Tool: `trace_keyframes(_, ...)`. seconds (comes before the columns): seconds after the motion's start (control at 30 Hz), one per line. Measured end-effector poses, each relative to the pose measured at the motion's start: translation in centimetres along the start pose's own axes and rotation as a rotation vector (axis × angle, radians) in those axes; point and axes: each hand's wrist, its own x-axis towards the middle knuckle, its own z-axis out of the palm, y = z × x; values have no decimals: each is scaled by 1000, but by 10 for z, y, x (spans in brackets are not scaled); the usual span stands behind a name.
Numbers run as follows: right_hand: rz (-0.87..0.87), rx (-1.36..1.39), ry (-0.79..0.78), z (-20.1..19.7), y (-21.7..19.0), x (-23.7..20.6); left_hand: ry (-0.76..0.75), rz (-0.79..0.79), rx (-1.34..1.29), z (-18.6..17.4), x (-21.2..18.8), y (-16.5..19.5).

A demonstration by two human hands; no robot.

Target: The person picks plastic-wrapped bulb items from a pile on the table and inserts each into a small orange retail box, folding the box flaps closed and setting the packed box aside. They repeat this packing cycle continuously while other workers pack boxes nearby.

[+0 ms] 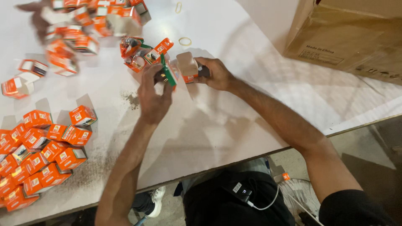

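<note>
At frame centre, the right hand grips a small orange-and-white carton with its flap open; the left hand pinches a green-and-orange packet just beside it. Closed orange cartons crowd the white worktop at lower left, a brown cardboard box upper right.

Closed orange cartons heaped at table's left edge, two rubber bands near top, brown cardboard box right, phone on lap below.
</note>
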Motion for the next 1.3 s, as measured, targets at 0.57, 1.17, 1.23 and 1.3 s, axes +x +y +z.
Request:
trace_keyframes(0.57, -43, -146, -16, 2, -18, -14, -40, 117, 464, 61, -4, -19)
trace_keyframes(1.17, -232, -368, 36, 11, -12, -25, -57, -526, -480, 77, 7, -70)
trace_keyframes(1.23, -246, -396, 55, 14, -12, -25, -130, -758, -586, 62, 5, -72)
trace_keyframes(1.3, -232, -413, 47, 15, -13, -25, -147, -875, -819, 49, 5, -74)
